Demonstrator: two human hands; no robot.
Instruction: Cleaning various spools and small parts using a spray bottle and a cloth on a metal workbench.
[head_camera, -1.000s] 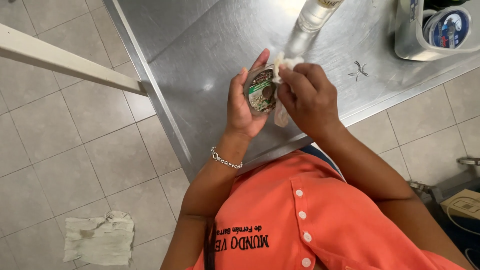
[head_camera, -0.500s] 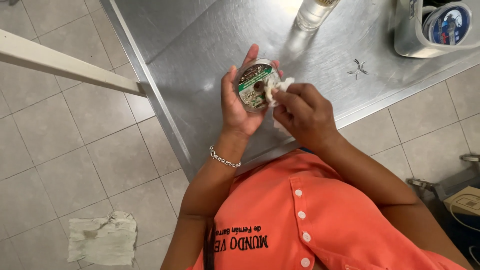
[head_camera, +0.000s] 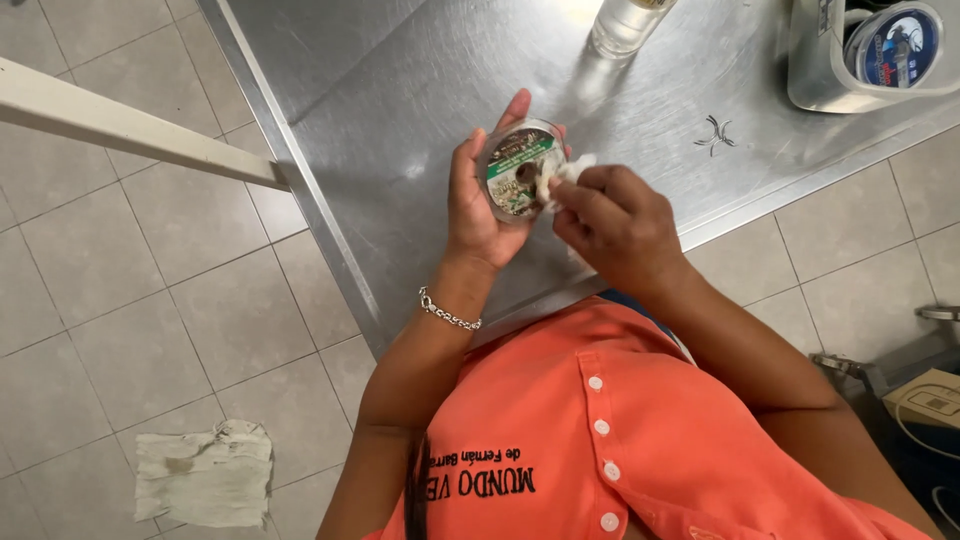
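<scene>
My left hand (head_camera: 478, 205) holds a small round spool (head_camera: 517, 170) with a green and white label, its flat face turned up toward me. My right hand (head_camera: 618, 225) pinches a small wad of white cloth (head_camera: 562, 178) and presses it against the right edge of the spool. Both hands hover over the near edge of a stainless steel table (head_camera: 420, 100). A thin silver bracelet (head_camera: 448, 315) circles my left wrist.
A clear bottle (head_camera: 625, 22) stands at the table's far edge. A white container (head_camera: 812, 70) holding a round blue-labelled spool (head_camera: 895, 45) sits at the far right. A dirty rag (head_camera: 205, 472) lies on the tiled floor at lower left. A pale bar (head_camera: 130, 130) crosses the left.
The spool has been turned in my left hand so its labelled face points more toward me, and my right hand with the cloth has shifted slightly along its right edge.
</scene>
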